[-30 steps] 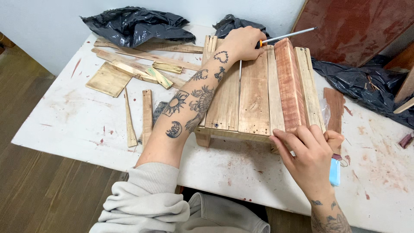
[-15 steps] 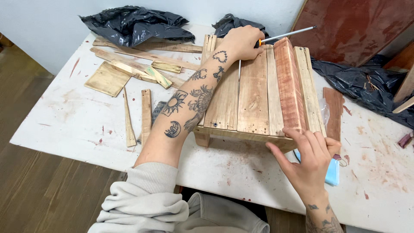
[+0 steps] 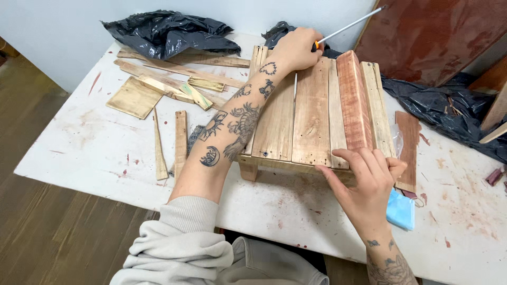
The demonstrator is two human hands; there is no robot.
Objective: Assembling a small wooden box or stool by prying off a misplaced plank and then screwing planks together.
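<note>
A small wooden pallet of several slats, one of them reddish, lies on a white, paint-stained table. My left hand reaches across its far edge and grips a screwdriver with an orange handle and a long metal shaft pointing up to the right. My right hand rests with fingers spread on the pallet's near right corner, pressing on the slats and holding nothing.
Loose wood offcuts and strips lie left of the pallet. Black plastic bags sit at the back and at the right. A reddish strip and a blue face mask lie by my right hand. A dark red board leans behind.
My right hand has shifted from gripping the pallet's near right corner to lying flatter on top of the slats. My left hand stays at the far edge with the screwdriver.
</note>
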